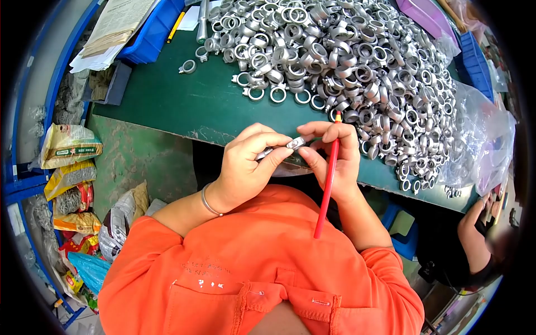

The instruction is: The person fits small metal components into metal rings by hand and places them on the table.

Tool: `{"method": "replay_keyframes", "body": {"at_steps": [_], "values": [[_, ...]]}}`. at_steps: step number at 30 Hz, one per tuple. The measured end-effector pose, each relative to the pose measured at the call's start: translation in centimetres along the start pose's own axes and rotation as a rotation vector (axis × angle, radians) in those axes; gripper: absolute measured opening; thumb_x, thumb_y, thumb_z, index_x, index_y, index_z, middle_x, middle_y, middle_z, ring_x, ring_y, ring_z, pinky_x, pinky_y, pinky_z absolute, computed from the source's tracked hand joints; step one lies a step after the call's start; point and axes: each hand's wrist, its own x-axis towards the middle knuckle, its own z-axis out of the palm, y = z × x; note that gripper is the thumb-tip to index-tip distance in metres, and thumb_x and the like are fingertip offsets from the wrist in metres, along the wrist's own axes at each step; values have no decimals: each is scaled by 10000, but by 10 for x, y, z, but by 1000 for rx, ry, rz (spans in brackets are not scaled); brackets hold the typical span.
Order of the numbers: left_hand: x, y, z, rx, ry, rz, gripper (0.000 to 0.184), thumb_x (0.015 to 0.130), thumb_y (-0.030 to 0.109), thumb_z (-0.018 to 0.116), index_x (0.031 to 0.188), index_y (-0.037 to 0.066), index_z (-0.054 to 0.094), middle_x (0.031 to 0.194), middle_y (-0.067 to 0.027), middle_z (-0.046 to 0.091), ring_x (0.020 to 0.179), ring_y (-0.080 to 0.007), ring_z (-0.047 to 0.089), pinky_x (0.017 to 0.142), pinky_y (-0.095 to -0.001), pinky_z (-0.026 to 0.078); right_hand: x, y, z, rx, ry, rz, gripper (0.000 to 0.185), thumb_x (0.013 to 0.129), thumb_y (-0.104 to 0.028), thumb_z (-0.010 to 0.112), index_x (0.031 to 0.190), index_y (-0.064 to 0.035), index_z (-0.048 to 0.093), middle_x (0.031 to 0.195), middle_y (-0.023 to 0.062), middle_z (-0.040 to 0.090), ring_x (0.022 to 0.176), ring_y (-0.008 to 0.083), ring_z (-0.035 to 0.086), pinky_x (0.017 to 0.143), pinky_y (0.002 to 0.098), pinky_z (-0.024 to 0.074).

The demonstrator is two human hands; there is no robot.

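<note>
Between my two hands, just off the table's front edge, is a small silver metal ring with a lug (296, 143). My left hand (248, 162) is closed, its thumb and forefinger pinching the ring; another bit of grey metal shows by its fingers, partly hidden. The fingertips of my right hand (340, 159) touch the ring's other side. A red pencil (328, 187) is tucked in that same hand, one end up by the knuckles and the other slanting down toward my orange shirt. Beyond the hands spreads a large heap of similar metal rings (335, 56).
The green table (162, 92) carries a loose ring (188, 67) and a yellow marker (176, 27). Blue bins (153, 33), papers (111, 28) and a clear plastic bag (480, 134) flank the heap. Sacks (72, 146) line the left shelf. Another person's arm (474, 240) is at right.
</note>
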Motion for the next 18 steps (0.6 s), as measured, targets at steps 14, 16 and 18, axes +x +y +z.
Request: {"method": "replay_keyframes", "body": {"at_steps": [14, 16, 18], "values": [[1, 2, 0, 73, -4, 39, 118, 767, -3, 649, 885, -6, 649, 766, -70, 582, 642, -121, 536, 557, -217, 424, -2, 5, -4, 42, 4, 24, 317, 738, 113, 634, 864, -49, 392, 879, 118, 592, 744, 119, 562, 618, 216, 464], [2, 1, 0, 86, -7, 64, 126, 764, -7, 651, 889, -2, 651, 764, -67, 577, 635, -119, 529, 548, -216, 419, -2, 5, -5, 20, -6, 20, 319, 731, 114, 639, 855, -51, 395, 867, 116, 594, 735, 116, 560, 614, 219, 466], [1, 2, -1, 92, -8, 65, 130, 761, -9, 652, 891, 0, 652, 764, -67, 576, 636, -119, 530, 546, -216, 419, -2, 4, -4, 19, -4, 21, 323, 729, 114, 642, 854, -52, 395, 865, 115, 595, 730, 116, 559, 615, 220, 466]]}}
